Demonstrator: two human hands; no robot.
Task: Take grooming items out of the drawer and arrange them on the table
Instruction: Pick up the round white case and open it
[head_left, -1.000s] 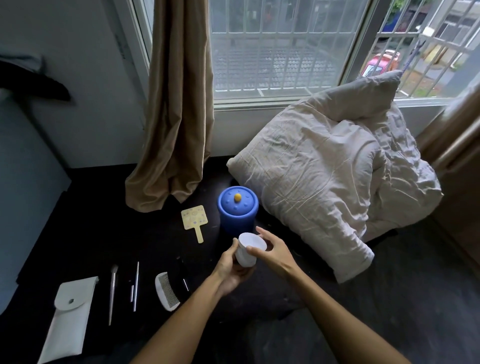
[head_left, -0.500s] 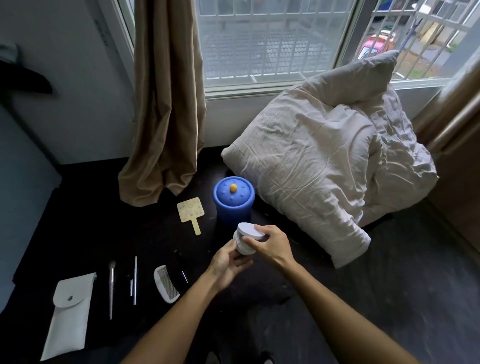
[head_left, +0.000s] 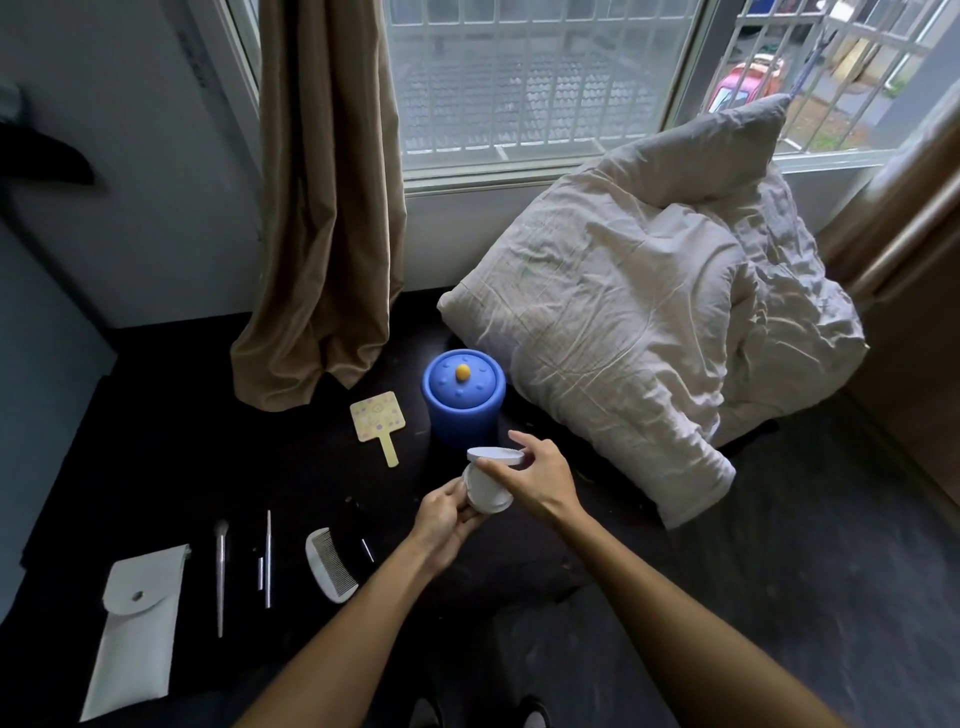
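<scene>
Both hands meet near the middle of the dark tabletop (head_left: 156, 447), just in front of the blue round plastic container with a domed lid and yellow knob (head_left: 462, 400). The left hand (head_left: 441, 519) cups a small white round jar (head_left: 488, 493) from below, its grip curled round the jar's side, and the jar is tilted. The right hand (head_left: 540, 478) comes over from the right, its grip pinching a flat white round lid (head_left: 496, 456) by the rim between thumb and fingertips. The lid lies level at the jar's far upper edge, but I cannot tell whether the two touch.

Left of the blue container lies a pale yellow paddle-shaped hand mirror (head_left: 379, 421), handle pointing near. Further left and nearer, a row is laid out: a white half-moon comb (head_left: 330, 571), a thin silver rod (head_left: 268, 558), a silver-handled small brush (head_left: 222, 577), and at the far left a white leather-look pouch with a snap flap (head_left: 137, 623). They lie apart from one another.

A large crumpled beige pillow (head_left: 649, 322) leans on the right, just beside the container. A brown curtain (head_left: 327, 208) hangs at the far edge, before a barred window (head_left: 519, 78)
</scene>
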